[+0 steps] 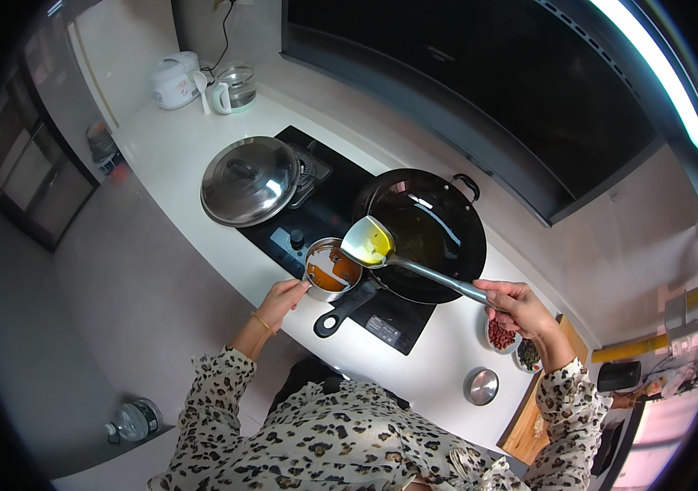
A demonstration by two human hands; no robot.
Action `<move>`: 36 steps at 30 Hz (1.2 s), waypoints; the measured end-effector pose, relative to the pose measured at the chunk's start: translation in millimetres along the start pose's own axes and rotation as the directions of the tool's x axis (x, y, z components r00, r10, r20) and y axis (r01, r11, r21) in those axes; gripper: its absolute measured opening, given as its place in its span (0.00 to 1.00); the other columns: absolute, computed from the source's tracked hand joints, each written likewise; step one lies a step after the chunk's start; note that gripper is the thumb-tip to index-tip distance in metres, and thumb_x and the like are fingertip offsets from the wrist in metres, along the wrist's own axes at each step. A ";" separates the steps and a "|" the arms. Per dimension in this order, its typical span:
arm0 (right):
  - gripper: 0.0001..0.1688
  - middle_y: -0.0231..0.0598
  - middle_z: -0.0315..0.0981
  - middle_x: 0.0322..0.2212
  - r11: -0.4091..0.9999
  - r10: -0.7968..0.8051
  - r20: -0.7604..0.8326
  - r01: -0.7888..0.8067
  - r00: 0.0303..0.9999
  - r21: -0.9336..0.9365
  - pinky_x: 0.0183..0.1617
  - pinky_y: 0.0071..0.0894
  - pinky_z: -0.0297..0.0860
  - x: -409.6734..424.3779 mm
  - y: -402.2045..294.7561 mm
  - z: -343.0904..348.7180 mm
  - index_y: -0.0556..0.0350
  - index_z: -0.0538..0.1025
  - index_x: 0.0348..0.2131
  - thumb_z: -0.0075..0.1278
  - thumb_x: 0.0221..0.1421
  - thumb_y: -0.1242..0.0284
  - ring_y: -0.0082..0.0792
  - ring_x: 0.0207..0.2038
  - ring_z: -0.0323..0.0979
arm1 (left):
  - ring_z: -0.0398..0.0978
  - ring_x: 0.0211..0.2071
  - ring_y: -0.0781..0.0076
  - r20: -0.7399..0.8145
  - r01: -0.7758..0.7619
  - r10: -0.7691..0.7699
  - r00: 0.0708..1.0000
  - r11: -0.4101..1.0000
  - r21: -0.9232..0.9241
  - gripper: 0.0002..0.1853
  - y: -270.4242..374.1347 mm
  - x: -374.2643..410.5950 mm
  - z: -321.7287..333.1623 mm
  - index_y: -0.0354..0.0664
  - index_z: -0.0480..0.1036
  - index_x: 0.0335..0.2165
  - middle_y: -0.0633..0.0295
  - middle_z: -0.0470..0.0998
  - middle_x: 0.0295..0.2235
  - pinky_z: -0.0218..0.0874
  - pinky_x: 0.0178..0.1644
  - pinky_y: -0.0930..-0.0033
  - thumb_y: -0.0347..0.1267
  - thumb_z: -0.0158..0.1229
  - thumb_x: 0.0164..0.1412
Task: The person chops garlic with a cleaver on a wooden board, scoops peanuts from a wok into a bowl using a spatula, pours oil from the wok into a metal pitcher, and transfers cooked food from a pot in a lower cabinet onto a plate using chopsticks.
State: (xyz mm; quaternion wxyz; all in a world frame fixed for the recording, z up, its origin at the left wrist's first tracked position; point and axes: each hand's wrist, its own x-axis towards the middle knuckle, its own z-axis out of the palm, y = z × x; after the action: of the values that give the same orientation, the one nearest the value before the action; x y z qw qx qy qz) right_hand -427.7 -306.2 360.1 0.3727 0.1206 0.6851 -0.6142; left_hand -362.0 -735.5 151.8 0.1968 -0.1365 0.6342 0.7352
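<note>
My right hand [519, 310] grips the long handle of a metal wok spatula [441, 276]. Yellow oil [377, 240] lies in its scoop, which is over the gap between the wok and a small metal pot. With my left hand [282, 298] I hold that metal pot [324, 295] by its side, where its handle would be; the grip is mostly covered by my fingers. Orange-brown liquid with dark bits [328, 274] fills part of the pot. The dark wok [428, 270] sits on the hob's right side, with a little oil at its bottom and its black handle [346, 310] towards me.
A domed steel lid [247, 178] rests partly over the left burner of the black gas hob [349, 190]. Bowls of peanuts [500, 337] and dark dried bits [529, 356], a round metal lid [484, 386] and a wooden board [523, 429] are at right. A range hood [477, 80] overhangs the back.
</note>
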 end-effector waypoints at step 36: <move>0.15 0.29 0.71 0.21 0.809 -0.281 0.003 0.239 0.960 -0.537 0.32 0.23 0.69 -44.2 -65.6 56.2 0.56 0.78 0.48 0.50 0.62 0.76 0.19 0.24 0.65 | 0.57 0.23 0.84 -0.012 -0.016 0.017 1.000 1.000 0.008 0.17 21.5 -19.9 -1.3 0.45 0.68 0.21 0.75 0.61 0.19 0.49 0.28 0.79 0.37 0.51 0.66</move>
State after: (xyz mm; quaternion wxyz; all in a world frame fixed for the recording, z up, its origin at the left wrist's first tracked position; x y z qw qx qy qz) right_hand -417.5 -359.8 440.3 0.2771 -0.0587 0.8519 -0.4405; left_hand -354.4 -741.6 179.4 0.1873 -0.1351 0.6395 0.7333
